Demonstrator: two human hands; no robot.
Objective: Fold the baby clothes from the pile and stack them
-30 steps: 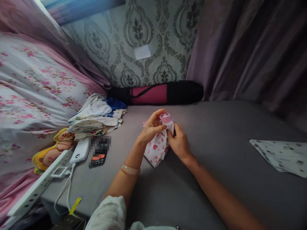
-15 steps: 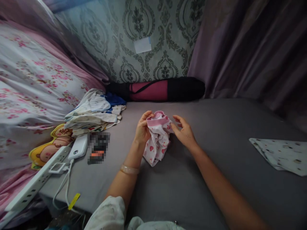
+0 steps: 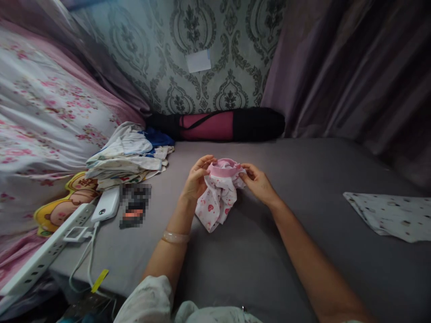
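Note:
A small white garment point(image 3: 218, 195) with red and pink prints hangs between my hands over the grey bed sheet. Its pink ribbed band point(image 3: 224, 170) faces up and forms a loose ring. My left hand point(image 3: 197, 177) pinches the band at its left side. On the opposite side, my right hand point(image 3: 257, 181) has thumb and fingers closed on the cloth by the band. The lower part of the garment droops in folds, its tip near the sheet; whether it touches I cannot tell.
Stacked clothes point(image 3: 126, 154) lie at the left, near a white power bank point(image 3: 106, 205), a power strip point(image 3: 50, 246) and a yellow cartoon cushion point(image 3: 63, 208). A black and maroon long bag point(image 3: 215, 125) rests against the wall. At the right lies a folded printed cloth point(image 3: 393, 217).
My right hand has closed on the right side of the garment, where its fingers were apart before. The pink band now stands wider and rounder. The view has shifted slightly.

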